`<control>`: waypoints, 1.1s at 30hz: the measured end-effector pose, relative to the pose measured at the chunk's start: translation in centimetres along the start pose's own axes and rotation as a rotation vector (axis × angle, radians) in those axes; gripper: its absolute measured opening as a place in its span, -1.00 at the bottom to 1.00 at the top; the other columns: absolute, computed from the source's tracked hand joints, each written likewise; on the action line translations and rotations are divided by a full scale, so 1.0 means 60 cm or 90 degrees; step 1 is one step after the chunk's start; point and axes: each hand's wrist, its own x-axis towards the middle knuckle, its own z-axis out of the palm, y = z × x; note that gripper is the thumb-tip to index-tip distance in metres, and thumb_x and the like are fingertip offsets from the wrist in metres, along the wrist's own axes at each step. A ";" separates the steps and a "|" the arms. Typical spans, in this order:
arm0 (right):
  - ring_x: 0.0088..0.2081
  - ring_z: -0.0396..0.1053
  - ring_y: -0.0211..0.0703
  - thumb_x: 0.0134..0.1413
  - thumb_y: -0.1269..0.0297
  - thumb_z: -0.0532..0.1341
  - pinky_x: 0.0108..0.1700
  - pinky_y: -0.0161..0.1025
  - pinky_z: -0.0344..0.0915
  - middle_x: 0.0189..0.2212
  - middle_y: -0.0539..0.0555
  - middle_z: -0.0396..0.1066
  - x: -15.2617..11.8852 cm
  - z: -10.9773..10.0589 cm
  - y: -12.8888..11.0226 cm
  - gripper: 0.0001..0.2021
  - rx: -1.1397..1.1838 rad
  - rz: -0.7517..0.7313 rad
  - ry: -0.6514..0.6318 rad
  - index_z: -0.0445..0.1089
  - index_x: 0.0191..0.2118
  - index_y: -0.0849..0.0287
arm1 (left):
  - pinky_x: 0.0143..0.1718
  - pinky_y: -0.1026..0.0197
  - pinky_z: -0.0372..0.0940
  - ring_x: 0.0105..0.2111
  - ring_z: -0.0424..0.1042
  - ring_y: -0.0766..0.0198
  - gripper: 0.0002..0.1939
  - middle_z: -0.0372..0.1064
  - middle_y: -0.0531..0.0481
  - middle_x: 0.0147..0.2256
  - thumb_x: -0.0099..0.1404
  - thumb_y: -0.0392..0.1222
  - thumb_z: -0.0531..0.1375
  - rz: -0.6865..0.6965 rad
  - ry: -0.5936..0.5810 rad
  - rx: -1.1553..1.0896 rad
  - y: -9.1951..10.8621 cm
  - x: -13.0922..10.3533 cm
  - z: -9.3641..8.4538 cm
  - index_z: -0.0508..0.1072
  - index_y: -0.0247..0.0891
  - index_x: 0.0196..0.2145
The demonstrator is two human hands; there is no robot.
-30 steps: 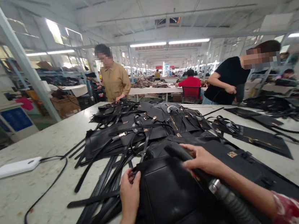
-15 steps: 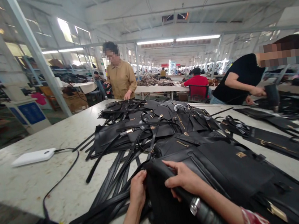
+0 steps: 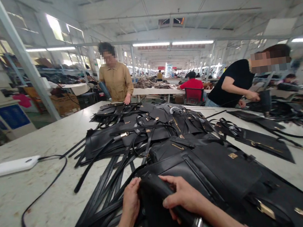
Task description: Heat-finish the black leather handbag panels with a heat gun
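My left hand [image 3: 131, 200] pinches the upper left edge of a black leather piece [image 3: 157, 216] at the bottom middle. Wrapped in my right hand [image 3: 182, 196] is a black handheld tool [image 3: 180, 215] with a metal collar near its lower end; its front end lies against the top of the piece. Beside my right hand, a large black bag panel [image 3: 227, 167] with gold hardware spreads to the right. Long black straps [image 3: 103, 193] fan out to the left of my left hand. How the tool's tip meets the leather is hidden.
More black bag parts [image 3: 158, 123] pile up mid-table. A white power bank [image 3: 13, 166] with a black cable lies at the left. One person in tan [image 3: 115, 79] stands across the table; another in black [image 3: 232, 83] leans over parts at the right.
The whole view has shifted, so the table and parts appear farther left. Both my hands keep their holds. The person in tan now shows a dark tool, lifted at the side.
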 end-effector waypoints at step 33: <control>-0.66 0.20 -0.41 -0.42 0.52 0.17 -0.65 -0.45 0.12 -0.33 -0.01 0.38 -0.203 0.035 0.080 -0.19 -0.055 0.128 0.058 0.05 0.14 0.10 | -0.67 0.39 0.07 -0.69 0.18 0.43 -0.71 0.28 0.10 -0.68 -0.07 -0.12 0.26 -0.144 0.041 0.038 -0.061 -0.259 0.011 0.47 -0.31 -0.36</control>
